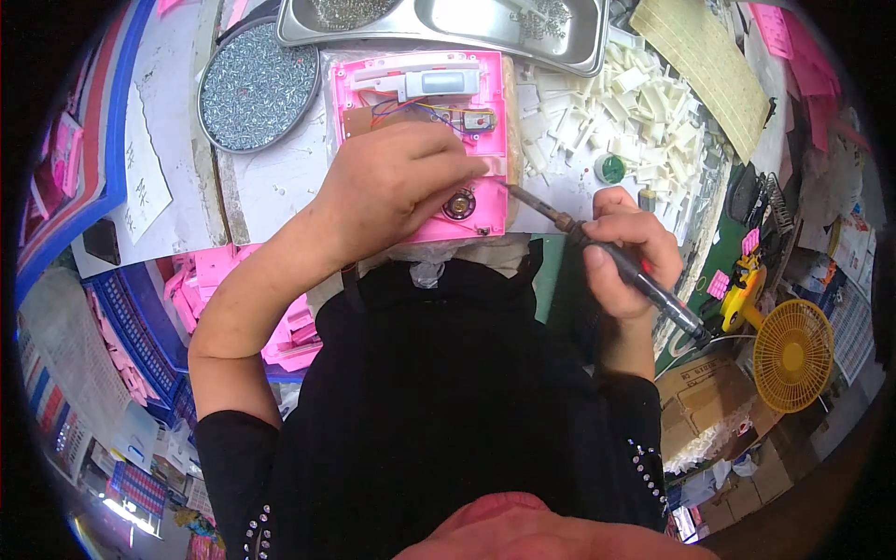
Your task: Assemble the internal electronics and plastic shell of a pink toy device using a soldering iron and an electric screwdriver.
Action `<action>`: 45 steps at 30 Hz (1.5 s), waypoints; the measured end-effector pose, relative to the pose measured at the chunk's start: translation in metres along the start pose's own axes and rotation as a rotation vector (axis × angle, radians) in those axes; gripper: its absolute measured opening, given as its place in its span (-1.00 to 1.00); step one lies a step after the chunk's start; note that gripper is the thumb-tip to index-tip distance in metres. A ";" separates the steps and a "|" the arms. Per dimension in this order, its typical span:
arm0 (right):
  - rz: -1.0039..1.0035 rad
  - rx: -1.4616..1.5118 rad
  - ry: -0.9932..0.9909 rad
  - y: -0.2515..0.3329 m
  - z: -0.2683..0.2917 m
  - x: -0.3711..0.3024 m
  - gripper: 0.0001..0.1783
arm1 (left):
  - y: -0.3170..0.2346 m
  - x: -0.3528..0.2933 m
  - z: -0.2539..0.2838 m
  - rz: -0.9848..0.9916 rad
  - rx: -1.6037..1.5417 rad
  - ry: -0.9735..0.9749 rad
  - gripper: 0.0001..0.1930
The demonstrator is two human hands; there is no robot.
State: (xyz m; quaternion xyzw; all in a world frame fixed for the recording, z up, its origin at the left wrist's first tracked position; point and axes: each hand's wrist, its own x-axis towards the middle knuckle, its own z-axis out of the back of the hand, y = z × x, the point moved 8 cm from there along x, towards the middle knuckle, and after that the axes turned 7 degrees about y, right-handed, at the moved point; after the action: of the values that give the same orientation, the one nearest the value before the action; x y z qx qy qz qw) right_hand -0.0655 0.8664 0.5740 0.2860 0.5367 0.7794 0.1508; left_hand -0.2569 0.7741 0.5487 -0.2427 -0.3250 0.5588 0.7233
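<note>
In front of me lies a pink plastic casing [494,84] with a grey battery-box-like part [448,83], coloured wires, a small motor-like block [478,119] and a round black speaker [458,204]. My left hand [397,182] reaches over the casing, fingers closed in a pinch at its right side; what they pinch is too small to make out. My right hand [630,250] is wrapped round the dark handle of a soldering iron [644,280]. The iron's thin tip points left, close to the casing's right edge and the left fingertips.
A round bowl of small screws [259,89] stands left of the casing. Behind it sits a metal tray [448,23] of small parts. Many white plastic pieces [644,103] spread rightward, near a small green round container [609,169]. A yellow fan [792,356] stands at the right.
</note>
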 end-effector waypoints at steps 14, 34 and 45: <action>0.025 -0.075 0.140 0.005 -0.019 0.009 -0.79 | -0.005 -0.001 -0.007 -0.027 0.138 0.063 -0.76; 0.023 -0.214 0.269 0.016 -0.034 0.019 -0.78 | -0.008 -0.001 -0.010 -0.036 0.211 0.095 -0.77; -0.321 0.067 -0.844 -0.010 0.186 -0.136 -0.85 | -0.012 0.003 -0.006 -0.088 0.210 0.121 -0.84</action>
State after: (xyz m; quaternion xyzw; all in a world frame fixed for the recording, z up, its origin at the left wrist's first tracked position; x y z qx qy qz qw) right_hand 0.1539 0.9357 0.5749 0.4966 0.4907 0.5434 0.4662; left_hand -0.2442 0.7738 0.5537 -0.1841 -0.2308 0.5419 0.7869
